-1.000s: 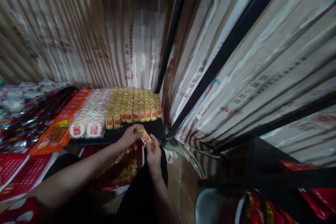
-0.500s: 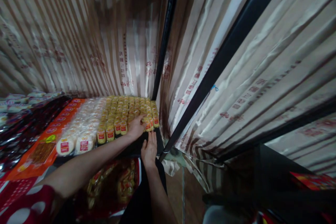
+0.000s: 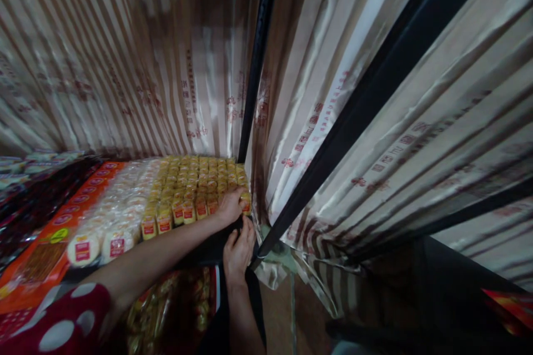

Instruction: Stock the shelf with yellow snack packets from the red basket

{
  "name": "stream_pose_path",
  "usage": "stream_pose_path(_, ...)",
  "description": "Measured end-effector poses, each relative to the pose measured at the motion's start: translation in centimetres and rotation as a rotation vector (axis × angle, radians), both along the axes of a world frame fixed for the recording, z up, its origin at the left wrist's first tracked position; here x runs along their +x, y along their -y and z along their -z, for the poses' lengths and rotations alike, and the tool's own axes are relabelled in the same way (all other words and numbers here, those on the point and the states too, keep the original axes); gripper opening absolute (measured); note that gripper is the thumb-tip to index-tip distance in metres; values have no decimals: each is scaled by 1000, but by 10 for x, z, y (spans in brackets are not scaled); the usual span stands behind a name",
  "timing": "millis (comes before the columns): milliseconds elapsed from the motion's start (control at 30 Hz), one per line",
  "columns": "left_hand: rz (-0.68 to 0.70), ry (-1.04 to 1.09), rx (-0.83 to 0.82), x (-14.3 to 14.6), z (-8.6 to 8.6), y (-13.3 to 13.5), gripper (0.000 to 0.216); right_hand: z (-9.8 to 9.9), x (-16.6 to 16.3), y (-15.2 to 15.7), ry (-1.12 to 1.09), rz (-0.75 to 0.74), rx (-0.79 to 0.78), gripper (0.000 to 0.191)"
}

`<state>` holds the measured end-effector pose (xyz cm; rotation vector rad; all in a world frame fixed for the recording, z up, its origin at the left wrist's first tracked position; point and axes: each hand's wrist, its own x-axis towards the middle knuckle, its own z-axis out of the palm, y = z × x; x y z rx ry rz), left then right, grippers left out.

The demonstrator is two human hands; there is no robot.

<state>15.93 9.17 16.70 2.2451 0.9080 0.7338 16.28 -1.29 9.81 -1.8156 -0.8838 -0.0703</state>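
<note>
Rows of small yellow-wrapped snack packs (image 3: 187, 183) with red labels stand tightly together on a black shelf (image 3: 204, 249). My left hand (image 3: 230, 206) reaches across to the front right end of the rows, its fingers closed around a yellow snack pack (image 3: 245, 205). The fingertips are partly hidden behind that hand. Just below it, my right hand (image 3: 239, 250) is by the shelf's front corner. Its thumb stands apart from its slightly bent fingers, and the fingertips come close to the held pack. Nothing shows in the right palm.
Left of the yellow packs lie round white packaged cakes (image 3: 119, 233), an orange packet (image 3: 50, 238) and dark shiny packets (image 3: 37, 211). Gold-wrapped packages (image 3: 170, 305) sit below the shelf. A black post (image 3: 333, 138) slants close on the right, before pleated curtains (image 3: 208, 77).
My left hand has moved right along the front row to its end. My right hand's fingers, straighter before, are now more bent. The view has shifted slightly.
</note>
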Motion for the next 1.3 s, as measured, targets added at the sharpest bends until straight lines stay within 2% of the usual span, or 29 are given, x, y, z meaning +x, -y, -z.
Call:
stream_pose_path(133, 23, -79, 50, 3, 1, 0, 34, 4, 2, -3, -14, -27, 4, 48)
stream_pose_path(400, 5, -225, 301, 3, -1, 3, 24, 11, 9, -6, -111, -74, 34, 50)
stream_pose_path(533, -13, -235, 341, 6, 2, 0, 21, 12, 13, -11, -95, -122, 32, 50)
stream_pose_path(833, -55, -264, 379, 7, 7, -1, 25, 23, 19, -21, 10, -118, -17, 55)
stream_pose_path(1033, -90, -263, 456, 4, 6, 3, 28, 19, 19, -19, 67, -110, -105, 57)
stream_pose_path(1133, -41, -278, 529, 0, 6, 4, 17, 18, 19, -20, 69, -101, -110, 56)
stream_pose_path(1200, 46, -308, 593, -3, 8, 4, 11, 19, 19, -20, 76, -91, -113, 54)
stream_pose_path(1300, 154, -365, 654, -9, 11, 3, 12, 20, 19, -21, 84, -82, -111, 53)
